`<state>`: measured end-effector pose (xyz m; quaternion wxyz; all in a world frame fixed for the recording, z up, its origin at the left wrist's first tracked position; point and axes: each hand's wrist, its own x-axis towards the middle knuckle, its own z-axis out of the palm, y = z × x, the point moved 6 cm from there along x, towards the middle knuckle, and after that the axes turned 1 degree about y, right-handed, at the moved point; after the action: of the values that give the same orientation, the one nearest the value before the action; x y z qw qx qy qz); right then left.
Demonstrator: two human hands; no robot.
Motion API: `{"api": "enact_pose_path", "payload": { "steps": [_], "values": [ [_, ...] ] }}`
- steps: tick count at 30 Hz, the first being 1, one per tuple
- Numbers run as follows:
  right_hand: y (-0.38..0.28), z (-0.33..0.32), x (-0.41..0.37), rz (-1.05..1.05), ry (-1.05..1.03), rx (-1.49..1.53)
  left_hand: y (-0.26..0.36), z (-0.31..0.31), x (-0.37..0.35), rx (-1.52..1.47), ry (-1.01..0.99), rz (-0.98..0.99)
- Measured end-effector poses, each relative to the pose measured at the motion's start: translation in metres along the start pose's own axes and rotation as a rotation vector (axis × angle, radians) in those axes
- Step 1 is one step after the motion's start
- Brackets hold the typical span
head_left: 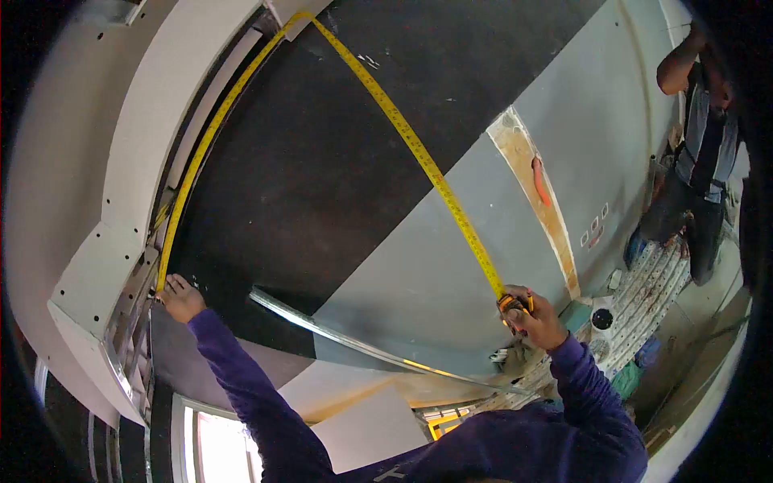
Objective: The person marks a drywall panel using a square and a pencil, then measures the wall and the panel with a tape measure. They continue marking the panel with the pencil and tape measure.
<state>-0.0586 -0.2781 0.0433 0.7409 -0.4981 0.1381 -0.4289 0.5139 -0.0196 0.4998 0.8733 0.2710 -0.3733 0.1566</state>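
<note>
A yellow tape measure blade [408, 133] is drawn out long and bends sharply at the top, beside the ceiling frame. Its case, orange and black, is in my right hand [535, 319], with the fingers wrapped round it. My left hand [182, 299] is raised at the far left, at the blade's other end, against the edge of the ceiling frame [143, 278]; its fingers look bent onto the blade end. Between my hands, lower down, a long metal profile [346, 332] runs slantwise in front of the wall.
Another person [700, 153] stands at the right edge. The wall [378, 274] is black and grey, with a cut-out strip [535, 197] holding an orange tube. A perforated white platform [644, 294] lies lower right, near a green bag [626, 378]. A bright window [217, 447] shows lower left.
</note>
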Motion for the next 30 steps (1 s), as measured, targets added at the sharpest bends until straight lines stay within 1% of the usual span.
{"api": "enact_pose_path", "payload": {
  "steps": [3,6,10,15,18,22,27,30],
  "values": [
    [-0.001,0.002,0.002,0.008,-0.002,0.082,0.000,-0.006,0.007,-0.013,-0.016,-0.018],
    [0.002,-0.001,0.007,0.014,-0.020,0.053,0.003,-0.003,0.004,-0.018,-0.027,-0.031],
    [0.010,-0.002,0.009,0.021,0.003,0.079,0.008,0.015,-0.016,-0.045,0.038,-0.043],
    [0.004,-0.003,0.008,0.100,-0.023,0.062,0.006,-0.001,0.003,-0.049,-0.055,-0.011],
    [0.010,-0.006,0.010,0.066,-0.032,0.071,0.007,-0.003,0.006,-0.006,-0.071,0.006],
    [0.011,-0.007,0.013,0.067,-0.047,0.078,0.005,-0.013,0.018,-0.024,-0.056,0.001],
    [0.014,-0.008,0.016,0.053,-0.061,0.083,0.009,-0.006,0.009,-0.033,-0.022,-0.004],
    [0.011,-0.008,0.017,0.097,-0.077,0.074,0.010,-0.003,0.007,-0.018,-0.017,0.010]
  ]
}}
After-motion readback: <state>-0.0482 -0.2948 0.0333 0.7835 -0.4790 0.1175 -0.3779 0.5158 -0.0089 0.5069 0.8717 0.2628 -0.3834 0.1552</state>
